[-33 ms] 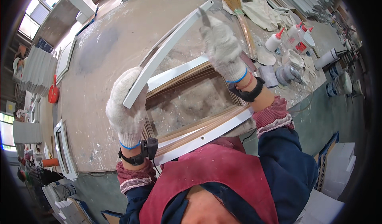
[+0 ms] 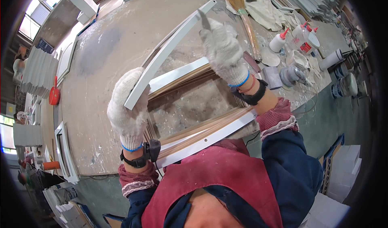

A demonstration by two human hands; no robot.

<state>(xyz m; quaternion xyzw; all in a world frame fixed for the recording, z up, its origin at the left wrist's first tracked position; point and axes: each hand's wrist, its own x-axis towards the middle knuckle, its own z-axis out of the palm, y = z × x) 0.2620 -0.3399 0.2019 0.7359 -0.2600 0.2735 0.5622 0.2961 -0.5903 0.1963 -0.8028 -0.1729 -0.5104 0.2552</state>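
My left hand point(image 2: 128, 106), in a white knitted glove, is closed around the near end of a long white strip point(image 2: 171, 50), which slants up to the far right. A second, thinner edge shows behind it; whether they are one frame I cannot tell. My right hand point(image 2: 223, 50), gloved too, grips a small tool with a grey, pointed blade point(image 2: 205, 21); its handle is hidden in the glove. The blade is beside the strip's far end; contact is unclear. Below both hands lies a rectangular stack of frames point(image 2: 206, 139), white on top with brown layered edges.
On the right of the worktable point(image 2: 97, 106) are a straw brush point(image 2: 248, 29), red-tipped glue bottles point(image 2: 278, 42), a white cloth point(image 2: 266, 13) and a grey power tool point(image 2: 289, 76). At the left are a red-handled pan point(image 2: 54, 94), a white frame point(image 2: 64, 151) and stacked pale panels point(image 2: 38, 72).
My right hand and the blade have shifted slightly left. My left hand and the white strip stay almost still.
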